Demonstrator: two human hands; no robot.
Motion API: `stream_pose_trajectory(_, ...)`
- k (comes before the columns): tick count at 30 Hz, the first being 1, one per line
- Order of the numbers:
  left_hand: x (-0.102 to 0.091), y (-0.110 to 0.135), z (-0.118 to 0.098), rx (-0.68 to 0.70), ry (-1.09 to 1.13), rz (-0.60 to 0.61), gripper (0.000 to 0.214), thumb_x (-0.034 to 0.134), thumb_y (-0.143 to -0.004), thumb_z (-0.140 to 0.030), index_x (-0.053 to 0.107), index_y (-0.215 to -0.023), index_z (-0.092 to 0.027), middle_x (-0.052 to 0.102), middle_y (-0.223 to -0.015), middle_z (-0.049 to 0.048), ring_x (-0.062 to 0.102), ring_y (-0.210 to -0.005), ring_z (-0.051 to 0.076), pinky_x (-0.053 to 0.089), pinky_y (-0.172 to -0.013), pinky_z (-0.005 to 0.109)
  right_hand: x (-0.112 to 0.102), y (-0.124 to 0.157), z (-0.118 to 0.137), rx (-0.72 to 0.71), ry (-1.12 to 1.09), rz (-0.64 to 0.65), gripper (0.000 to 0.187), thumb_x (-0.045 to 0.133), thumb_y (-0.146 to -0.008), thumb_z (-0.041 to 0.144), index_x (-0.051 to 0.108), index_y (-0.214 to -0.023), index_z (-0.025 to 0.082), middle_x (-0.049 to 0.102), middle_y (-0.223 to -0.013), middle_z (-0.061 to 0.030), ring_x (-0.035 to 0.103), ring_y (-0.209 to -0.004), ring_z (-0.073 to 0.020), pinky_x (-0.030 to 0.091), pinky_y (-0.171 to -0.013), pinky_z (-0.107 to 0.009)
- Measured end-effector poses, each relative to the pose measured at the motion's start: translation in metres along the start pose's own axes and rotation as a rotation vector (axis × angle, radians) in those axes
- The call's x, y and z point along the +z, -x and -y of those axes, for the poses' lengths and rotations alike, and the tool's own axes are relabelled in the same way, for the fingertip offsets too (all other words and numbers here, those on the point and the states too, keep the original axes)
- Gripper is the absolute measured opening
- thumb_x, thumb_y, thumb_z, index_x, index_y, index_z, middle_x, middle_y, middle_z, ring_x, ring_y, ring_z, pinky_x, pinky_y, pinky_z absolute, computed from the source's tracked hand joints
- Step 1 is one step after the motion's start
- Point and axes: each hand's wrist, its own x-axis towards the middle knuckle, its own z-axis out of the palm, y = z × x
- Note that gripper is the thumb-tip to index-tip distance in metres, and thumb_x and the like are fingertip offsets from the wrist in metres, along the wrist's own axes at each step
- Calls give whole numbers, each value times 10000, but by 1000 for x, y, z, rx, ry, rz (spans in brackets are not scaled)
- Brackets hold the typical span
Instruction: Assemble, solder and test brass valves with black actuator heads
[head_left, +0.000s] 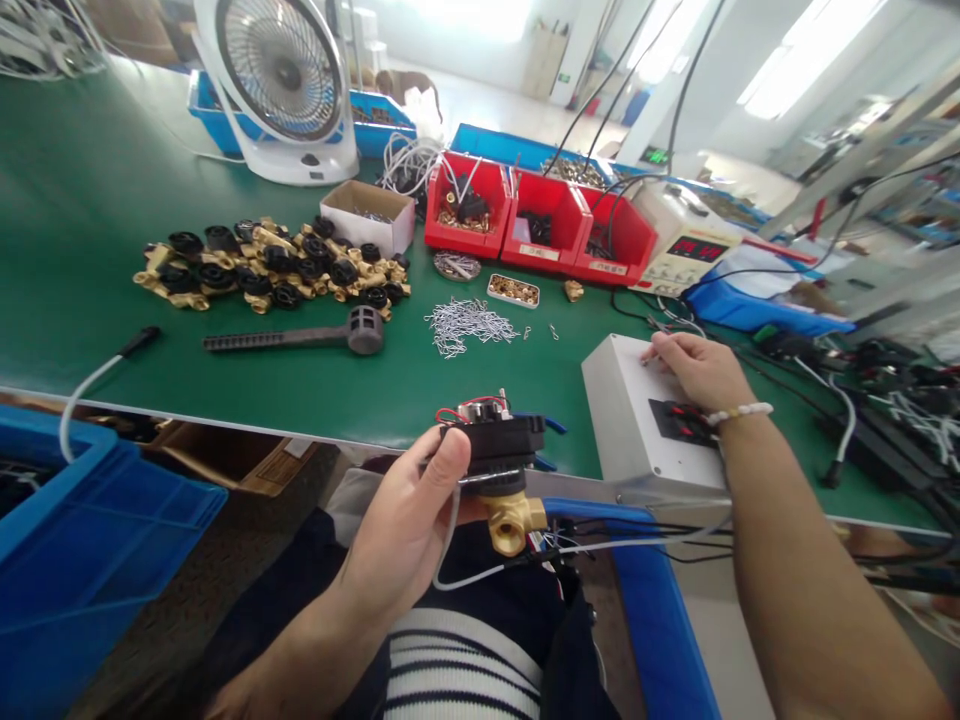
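While left hand [405, 530] clasps valve [502, 465] | right hand [697, 370] — flat, perhaps pressing — on box [622, 420]

Fan [279, 70], red bins [465, 240], brass fittings [270, 265]

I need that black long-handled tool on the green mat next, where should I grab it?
Probably the ribbed handle, from above: it lies flat on the green mat, slim, with bare mat either side. The round head at its right end is bulkier.

valve [499, 450] at 6 o'clock: matt black plastic cap, shiny brass body. white box [622, 420] at 3: smooth, faint sheen. bench mat [75, 250] matt green rubber. red bins [574, 225] at 12 glossy plastic.
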Motion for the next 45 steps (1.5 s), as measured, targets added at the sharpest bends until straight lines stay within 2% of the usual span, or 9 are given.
stream_pose_trajectory(8,-2,2,1,-9,2,23,526,625,-892,-524,636,-1257,-145,734,-1064,121,706,-951,255,573,-856,369,0,0,-1,8,12,-6,307,570,-894,384,676,-702,169,570,-609,-5,496,-601,-139,362,-630,-271)
stream_pose_trajectory(20,-2,1,1,-14,-5,9,514,640,-877,-538,662,-1230,-164,745,-1033,103,710,-939,254,573,-860,372,1,-3,-7,-10,-13,2,329,568,-903,409,677,-706,169,585,-628,-9,521,-627,-140,388,-689,-268)
stream_pose_trajectory(30,-2,2,2,5,-13,-31,481,638,-882,-535,687,-1167,-151,740,-1022,91,703,-956,224,574,-839,305,1,-3,-8,-24,-17,0,316,564,-912,375,678,-703,167,583,-614,-9,525,-627,-139,389,-679,-266)
stream_pose_trajectory(34,-1,2,0,23,23,-27,406,673,-886,-440,667,-1182,-162,726,-1082,81,699,-954,204,575,-801,266,1,-1,-5,-27,-18,-4,317,570,-912,372,674,-692,169,594,-619,-13,527,-623,-137,393,-677,-264)
stream_pose_trajectory(37,2,1,-2,24,76,-44,353,694,-883,-327,638,-1187,-158,721,-1111,79,703,-903,169,578,-758,228,1,1,-3,-30,-20,-9,334,583,-903,413,673,-687,174,604,-612,-16,527,-618,-140,400,-671,-261)
stream_pose_trajectory(40,3,0,-2,-31,165,-69,290,659,-904,-317,646,-1147,-159,742,-1036,73,719,-814,160,606,-736,257,2,-1,-5,-33,-36,-25,367,588,-893,464,667,-674,180,589,-595,-2,525,-605,-133,403,-663,-255)
stream_pose_trajectory(43,2,-1,-3,-93,207,-102,264,601,-936,-314,653,-1143,-158,751,-992,90,739,-804,190,629,-725,307,4,-8,-10,-38,-62,-37,476,548,-899,551,658,-627,177,571,-575,-2,515,-585,-125,404,-642,-253)
stream_pose_trajectory(45,3,0,-5,-102,213,-124,253,550,-965,-299,655,-1140,-150,751,-1000,107,743,-831,195,630,-725,299,5,-12,-14,-51,-78,-32,570,511,-886,643,642,-585,176,581,-569,-16,515,-575,-126,407,-618,-253)
